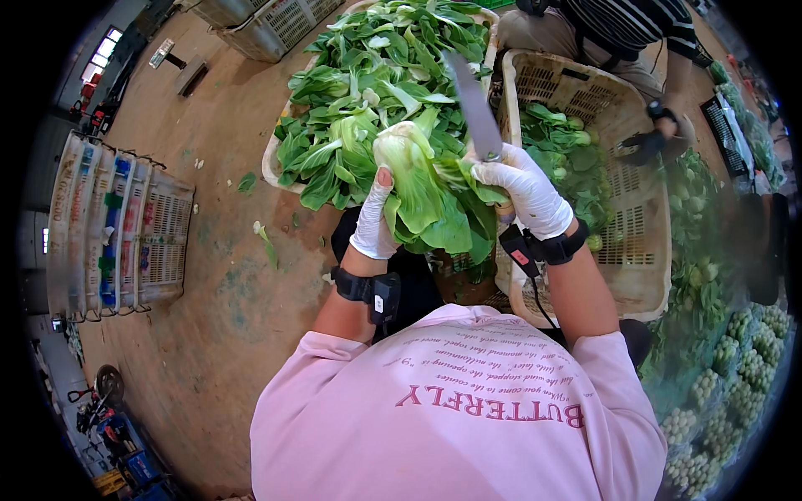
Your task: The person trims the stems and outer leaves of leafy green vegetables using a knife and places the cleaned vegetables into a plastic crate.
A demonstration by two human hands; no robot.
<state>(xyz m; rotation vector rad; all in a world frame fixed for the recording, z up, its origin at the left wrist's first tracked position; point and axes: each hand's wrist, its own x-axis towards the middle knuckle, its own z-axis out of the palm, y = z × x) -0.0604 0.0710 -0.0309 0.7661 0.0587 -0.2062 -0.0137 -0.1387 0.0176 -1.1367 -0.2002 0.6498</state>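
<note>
A head of bok choy [416, 175] lies in my gloved left hand [376, 216], its pale cut base tilted up and its leaves towards me. The bare thumb tip presses on the stalks; the other fingers are hidden beneath. My right hand [523, 191], in a white glove, grips a knife [471, 103] with the blade pointing up and away. Some leaves touch the right fingers; whether they are pinched there is unclear. Just beyond both hands stands a crate [270, 164] heaped with loose bok choy leaves [388, 75].
On the right, a plastic crate [648, 250] holds bok choy heads [567, 134]. Another person [626, 37] sits beyond it, a dark-gloved hand [645, 147] over its edge. Stacked crates [125, 232] stand at left. Bagged bok choy [720, 419] lies at lower right. Leaf scraps [266, 244] litter the floor.
</note>
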